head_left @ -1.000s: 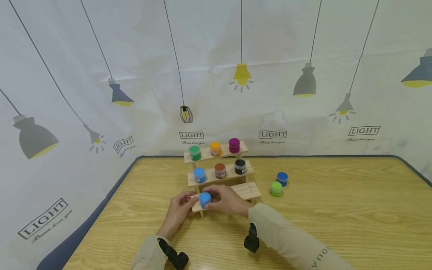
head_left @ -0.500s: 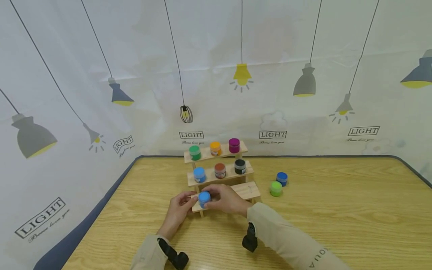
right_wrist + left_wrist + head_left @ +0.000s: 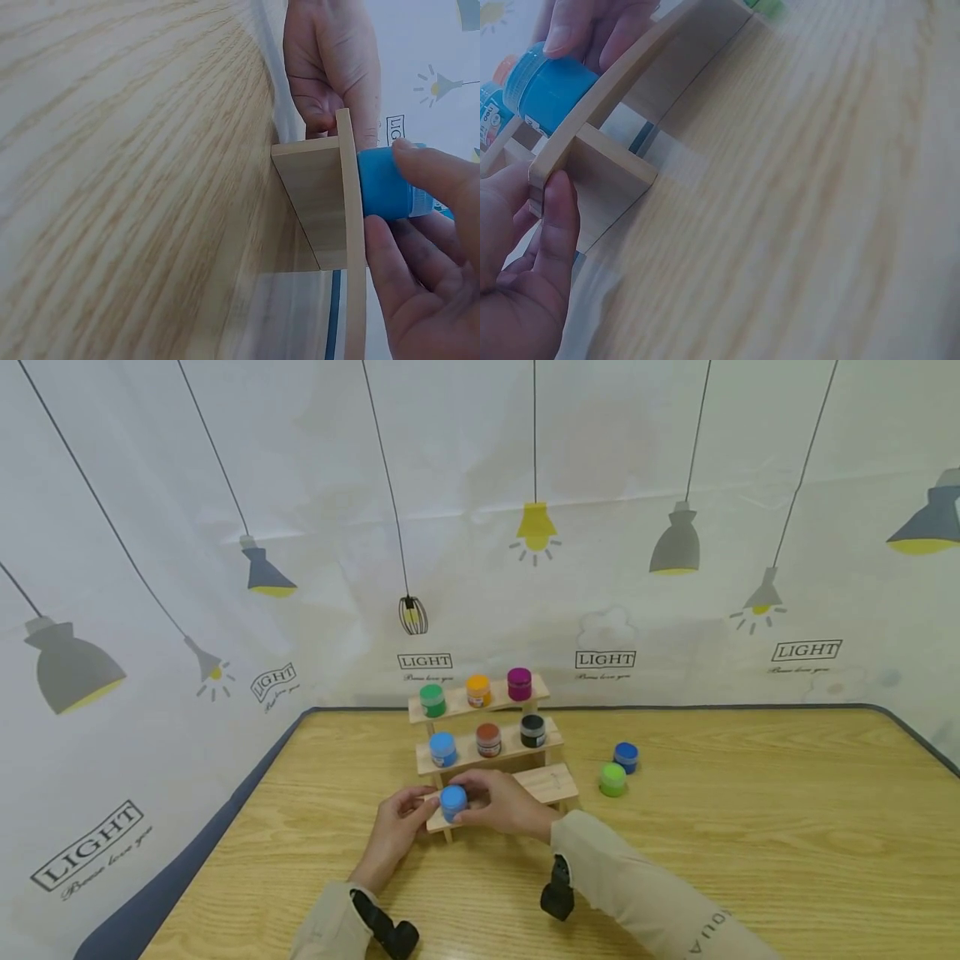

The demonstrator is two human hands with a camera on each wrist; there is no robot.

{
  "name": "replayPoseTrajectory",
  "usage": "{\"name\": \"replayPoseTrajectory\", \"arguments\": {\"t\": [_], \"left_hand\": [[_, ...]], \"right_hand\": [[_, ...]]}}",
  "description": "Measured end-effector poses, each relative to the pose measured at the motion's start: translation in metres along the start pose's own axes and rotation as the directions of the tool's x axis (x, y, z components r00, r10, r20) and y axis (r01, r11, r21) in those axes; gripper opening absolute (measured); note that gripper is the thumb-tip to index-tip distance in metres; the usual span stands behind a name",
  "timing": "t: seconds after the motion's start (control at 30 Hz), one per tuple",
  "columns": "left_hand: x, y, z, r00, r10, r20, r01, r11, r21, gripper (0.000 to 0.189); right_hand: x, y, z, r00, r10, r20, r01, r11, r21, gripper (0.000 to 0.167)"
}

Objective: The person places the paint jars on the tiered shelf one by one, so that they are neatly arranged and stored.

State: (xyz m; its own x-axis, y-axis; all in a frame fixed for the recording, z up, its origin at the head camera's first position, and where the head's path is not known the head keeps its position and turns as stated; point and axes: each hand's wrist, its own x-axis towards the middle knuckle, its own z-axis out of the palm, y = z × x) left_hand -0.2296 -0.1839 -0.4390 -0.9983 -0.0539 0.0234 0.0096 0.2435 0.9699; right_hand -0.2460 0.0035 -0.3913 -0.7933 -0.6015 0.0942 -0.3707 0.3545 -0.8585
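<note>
A three-tier wooden display stand stands on the table. On the left part of its lowest board sits a blue paint jar, upright. My right hand holds this jar between thumb and fingers, as the right wrist view also shows around the blue jar. The left end of the same board is gripped by my left hand; in the left wrist view its thumb and fingers pinch the board's end.
The middle board carries a light blue jar, a brown jar and a black jar. Above them stand green, orange and purple jars. A dark blue jar and a lime green jar rest on the table, right of the stand.
The blue jar under my right hand has shifted very slightly left along the lowest board. My left hand keeps its place at the board's end.
</note>
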Motion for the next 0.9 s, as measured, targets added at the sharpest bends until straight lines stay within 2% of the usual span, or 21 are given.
{"name": "replayPoseTrajectory", "arguments": {"t": [0.37, 0.6, 0.9], "left_hand": [[0.002, -0.001, 0.0, 1.0, 0.002, -0.011, -0.002, 1.0, 0.006, 0.033], [0.0, -0.002, 0.001, 1.0, 0.003, -0.016, -0.003, 1.0, 0.017, 0.033], [-0.001, 0.0, 0.001, 1.0, 0.013, -0.001, -0.013, 1.0, 0.003, 0.034]], "right_hand": [[-0.014, 0.008, -0.009, 0.995, -0.096, -0.019, 0.095, 0.994, -0.049, 0.04], [-0.029, 0.01, -0.023, 0.996, -0.083, -0.027, 0.083, 0.996, -0.027, 0.04], [-0.054, 0.021, -0.046, 0.992, -0.108, -0.066, 0.107, 0.994, -0.025, 0.037]]}}
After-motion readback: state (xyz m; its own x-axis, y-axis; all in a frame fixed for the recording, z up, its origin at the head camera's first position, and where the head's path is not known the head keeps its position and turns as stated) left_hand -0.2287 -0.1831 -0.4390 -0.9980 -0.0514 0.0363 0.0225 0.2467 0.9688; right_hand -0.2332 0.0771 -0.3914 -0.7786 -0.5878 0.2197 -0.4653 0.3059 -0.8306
